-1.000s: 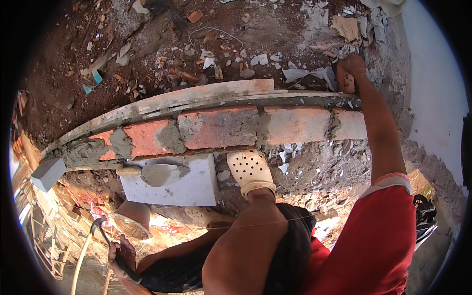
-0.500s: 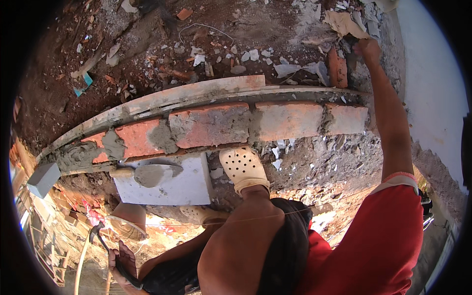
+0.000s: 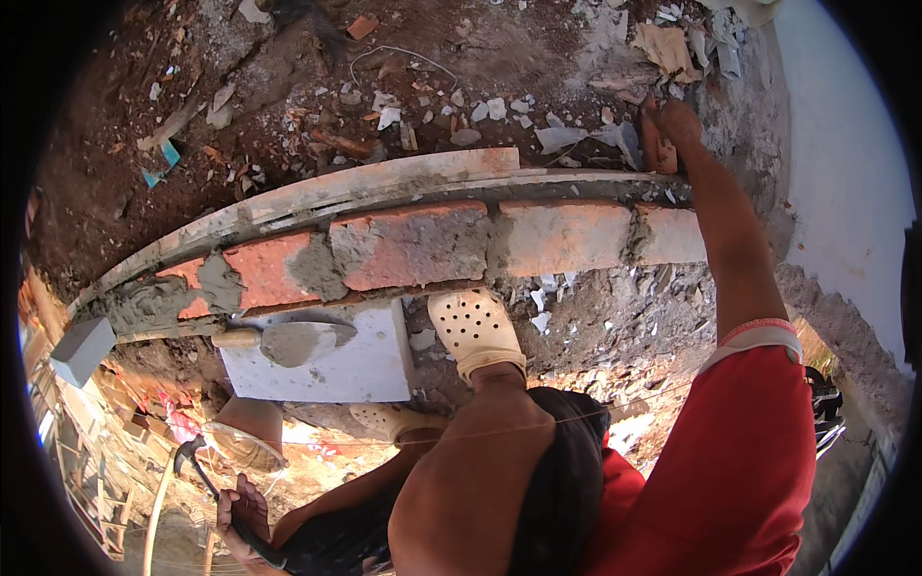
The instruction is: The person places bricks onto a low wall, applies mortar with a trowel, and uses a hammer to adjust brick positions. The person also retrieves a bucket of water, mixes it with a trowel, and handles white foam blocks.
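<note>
My left hand (image 3: 242, 518), at the lower left, holds a claw hammer (image 3: 199, 465) by its dark handle, with the metal head pointing up and away. At the far right, my right hand (image 3: 680, 123) is closed around the upper part of a broken red brick (image 3: 659, 152); its fingertips are partly hidden. The brick stands just beyond a course of red bricks (image 3: 413, 245) bedded in grey mortar. Wet mortar (image 3: 144, 302) lies over the left end of this course. A trowel (image 3: 303, 342) coated in mortar rests on a white slab (image 3: 317, 377) nearer me.
Wooden boards (image 3: 384, 182) run along the far side of the bricks. A grey block (image 3: 84, 351) sits at their left end. Rubble and crumpled paper (image 3: 665, 48) litter the soil beyond. A white wall (image 3: 850, 173) rises at right. A thin string (image 3: 615, 420) crosses near my knee.
My right hand has left the crumpled paper and come nearer, down to the broken brick. The paper has settled back. My left hand still holds the hammer, nearly unmoved.
</note>
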Tool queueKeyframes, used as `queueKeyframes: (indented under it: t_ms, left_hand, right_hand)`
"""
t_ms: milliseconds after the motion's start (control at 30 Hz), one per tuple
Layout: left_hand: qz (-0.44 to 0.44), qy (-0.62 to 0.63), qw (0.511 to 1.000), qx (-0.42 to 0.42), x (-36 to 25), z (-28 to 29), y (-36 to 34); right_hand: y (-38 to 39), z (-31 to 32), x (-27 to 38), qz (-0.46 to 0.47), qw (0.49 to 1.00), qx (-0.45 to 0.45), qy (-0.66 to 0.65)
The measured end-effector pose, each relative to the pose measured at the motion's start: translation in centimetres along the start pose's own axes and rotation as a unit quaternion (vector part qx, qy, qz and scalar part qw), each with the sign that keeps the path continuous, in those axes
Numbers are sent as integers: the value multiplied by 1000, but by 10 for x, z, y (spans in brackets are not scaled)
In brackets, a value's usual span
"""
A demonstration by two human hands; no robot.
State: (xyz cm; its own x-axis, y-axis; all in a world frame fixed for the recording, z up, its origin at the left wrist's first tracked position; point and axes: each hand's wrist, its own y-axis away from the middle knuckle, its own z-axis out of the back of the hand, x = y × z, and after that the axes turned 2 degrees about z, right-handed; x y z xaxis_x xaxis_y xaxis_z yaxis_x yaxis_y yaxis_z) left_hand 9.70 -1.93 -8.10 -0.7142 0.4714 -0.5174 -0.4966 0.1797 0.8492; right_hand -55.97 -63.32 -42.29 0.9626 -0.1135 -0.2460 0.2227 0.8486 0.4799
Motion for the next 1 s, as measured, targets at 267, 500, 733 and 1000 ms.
queueKeyframes:
  t_ms: [267,500,733,1000]
  left_hand:
    - [-1,17,999,-30,1,6,4]
    - [20,8,999,29,-6,3,-12]
    - [33,16,999,-2,-9,2,-10]
    - [4,8,1000,10,-4,-3,-2]
  right_hand:
    - [-12,-1,-25,61,996,-62,34]
    - [0,12,-21,88,994,-68,9]
    - [-11,-1,-31,112,993,-29,26]
    - [-18,-7,-37,167,984,23,55]
